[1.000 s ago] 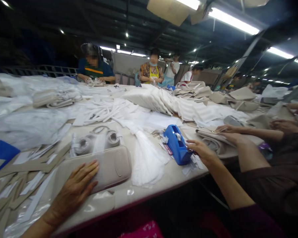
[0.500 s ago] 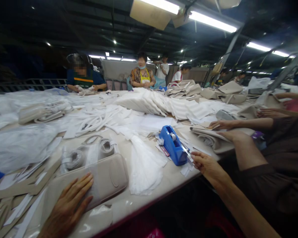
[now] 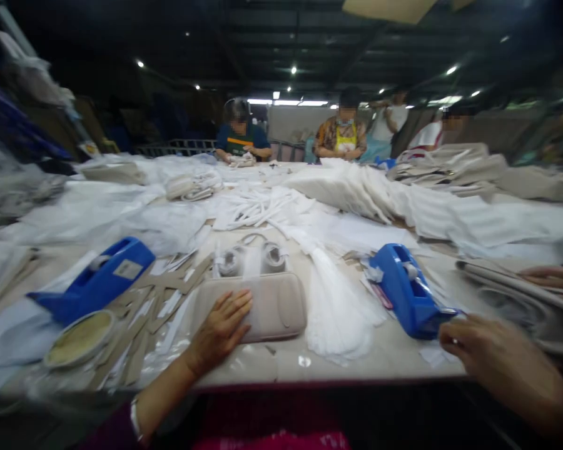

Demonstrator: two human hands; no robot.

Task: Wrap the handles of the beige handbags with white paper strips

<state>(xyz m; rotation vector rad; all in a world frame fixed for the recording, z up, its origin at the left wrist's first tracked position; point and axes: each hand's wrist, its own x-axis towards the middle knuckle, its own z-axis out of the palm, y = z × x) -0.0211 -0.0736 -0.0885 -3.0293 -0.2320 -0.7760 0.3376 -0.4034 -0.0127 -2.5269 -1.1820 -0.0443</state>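
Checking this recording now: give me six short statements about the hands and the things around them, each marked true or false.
1. The left hand rests on the beige case. True.
2. The right hand is by the near end of a blue tape dispenser. True.
3. That dispenser is the only one in view. False: a second blue dispenser is left of the case.
4. The left hand is clenched. False: its fingers are extended.
5. Both coils lie on the case's near side. False: the two coils are along its far side.
6. A person across the table wears a yellow apron. True.
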